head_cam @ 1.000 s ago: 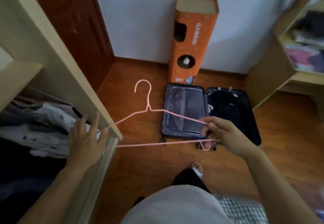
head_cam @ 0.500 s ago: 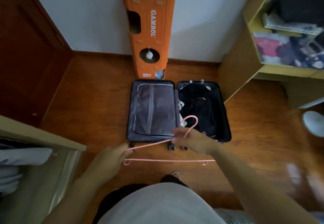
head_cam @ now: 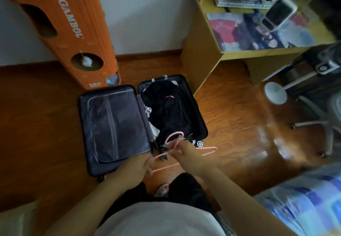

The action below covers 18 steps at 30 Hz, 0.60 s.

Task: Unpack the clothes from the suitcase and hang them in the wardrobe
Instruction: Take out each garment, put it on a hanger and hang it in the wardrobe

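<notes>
An open dark suitcase (head_cam: 202, 125) lies flat on the wooden floor. Its left half is a zipped mesh lid (head_cam: 114, 125). Its right half holds dark clothes (head_cam: 166, 110) with a bit of white cloth at the hinge. A pink wire hanger (head_cam: 174, 137) hangs over the suitcase's near edge. My right hand (head_cam: 184, 152) pinches it near the hook. My left hand (head_cam: 136, 167) grips its left shoulder end. The hanger's right end sticks out over the floor.
A tall orange cardboard tower (head_cam: 73, 32) stands against the wall behind the suitcase. A yellow shelf unit (head_cam: 201, 58) with clutter stands to the right. A white fan base (head_cam: 275, 92) and a chair leg (head_cam: 313, 125) are at far right. Blue bedding (head_cam: 304, 204) is at lower right.
My view has swung right, away from the wardrobe, which is out of sight now. Both hands carried the hanger over the suitcase, with its hook now above the dark clothes.
</notes>
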Tool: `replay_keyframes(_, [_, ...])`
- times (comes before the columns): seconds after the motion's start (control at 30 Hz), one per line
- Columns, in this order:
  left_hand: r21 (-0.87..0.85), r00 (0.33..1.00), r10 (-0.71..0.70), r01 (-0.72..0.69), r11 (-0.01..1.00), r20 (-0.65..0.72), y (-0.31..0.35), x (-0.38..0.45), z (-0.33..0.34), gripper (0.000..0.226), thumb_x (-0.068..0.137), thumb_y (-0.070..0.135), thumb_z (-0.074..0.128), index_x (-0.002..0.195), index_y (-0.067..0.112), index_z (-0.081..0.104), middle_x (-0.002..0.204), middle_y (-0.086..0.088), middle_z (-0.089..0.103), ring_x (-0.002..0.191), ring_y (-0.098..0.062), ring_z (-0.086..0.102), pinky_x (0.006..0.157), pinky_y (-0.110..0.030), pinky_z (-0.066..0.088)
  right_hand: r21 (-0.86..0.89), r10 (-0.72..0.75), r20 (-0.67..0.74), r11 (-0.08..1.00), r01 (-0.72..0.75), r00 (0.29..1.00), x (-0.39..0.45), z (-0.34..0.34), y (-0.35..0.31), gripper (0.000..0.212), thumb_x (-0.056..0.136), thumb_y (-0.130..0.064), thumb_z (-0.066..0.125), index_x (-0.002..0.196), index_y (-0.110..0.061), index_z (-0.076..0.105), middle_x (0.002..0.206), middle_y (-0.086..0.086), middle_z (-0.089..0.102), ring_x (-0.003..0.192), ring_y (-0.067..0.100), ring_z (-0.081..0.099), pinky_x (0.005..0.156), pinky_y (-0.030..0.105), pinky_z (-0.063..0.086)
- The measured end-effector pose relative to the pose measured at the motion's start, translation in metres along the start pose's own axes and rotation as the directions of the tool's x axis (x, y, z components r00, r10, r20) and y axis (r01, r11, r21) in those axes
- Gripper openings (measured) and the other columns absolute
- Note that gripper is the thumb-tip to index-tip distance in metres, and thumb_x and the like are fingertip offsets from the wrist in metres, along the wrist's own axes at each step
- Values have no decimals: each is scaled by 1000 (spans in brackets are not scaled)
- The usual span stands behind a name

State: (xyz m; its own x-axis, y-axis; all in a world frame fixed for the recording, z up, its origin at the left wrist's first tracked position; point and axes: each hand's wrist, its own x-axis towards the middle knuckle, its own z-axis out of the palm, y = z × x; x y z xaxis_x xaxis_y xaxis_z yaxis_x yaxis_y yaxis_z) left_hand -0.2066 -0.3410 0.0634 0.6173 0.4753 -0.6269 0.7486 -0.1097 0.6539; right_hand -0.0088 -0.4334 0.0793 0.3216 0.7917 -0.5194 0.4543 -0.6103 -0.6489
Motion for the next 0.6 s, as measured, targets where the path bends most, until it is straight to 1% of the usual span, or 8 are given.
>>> replay_keyframes(0.07, [10,996,-73,74,997,-58,-13,31,2,33,103,22,48,72,33,50,67,3,62,69,-17,62,66,-35,47,-30,20,-55,999,-21,998,28,-16,26,30,85,-30,65,114,-23,69,111,3,69,104,18,63,91,37,50])
replay_keyframes(0.13, [-53,971,-205,200,978,-123,-30,51,4,31,101,20,51,72,31,48,73,-3,60,71,-22,61,67,-38,48,-49,153,-60,986,-156,986,59,-37,61,29,92,-23,61,120,-15,66,111,5,67,103,21,61,90,39,49])
replay_keyframes(0.2, [-116,941,-290,272,955,-177,-42,68,8,28,106,27,45,78,25,51,81,-4,66,77,-21,66,71,-37,51,-67,309,32,950,-306,951,87,-58,97,11,95,-12,54,91,-12,64,84,2,59,80,19,54,72,32,42])
replay_keyframes(0.27, [-169,895,-389,358,918,-220,-45,86,13,31,108,31,37,83,22,54,86,-3,68,79,-22,64,70,-34,46,-190,358,90,922,-337,929,126,-73,138,29,94,-10,52,65,-14,50,66,0,46,62,16,42,57,30,31])
replay_keyframes(0.33, [-232,836,-470,416,879,-283,-49,110,27,33,108,31,35,84,21,55,82,-4,65,71,-25,58,61,-34,38,-317,367,165,899,-303,916,174,-82,177,34,96,-13,50,63,-16,48,63,0,47,58,15,43,52,29,30])
replay_keyframes(0.43, [-294,741,-537,451,843,-404,-56,155,56,35,108,32,31,85,26,56,80,1,66,65,-21,57,56,-32,34,-492,341,264,852,-178,902,262,-79,221,24,102,-14,42,89,-13,62,90,10,62,87,30,64,68,32,43])
replay_keyframes(0.5, [-393,655,-589,441,807,-474,-58,188,77,33,109,28,33,89,23,59,77,5,65,63,-14,55,55,-30,35,-610,301,335,791,-37,893,324,-64,244,28,102,-12,39,115,-7,64,123,13,61,115,34,60,86,36,48])
replay_keyframes(0.6, [-617,498,-702,359,701,-508,-78,243,104,30,109,32,36,97,23,61,83,8,69,62,-18,58,56,-28,38,-608,273,426,792,49,863,406,-21,273,31,100,-12,43,119,-8,66,136,12,59,123,31,56,99,33,44])
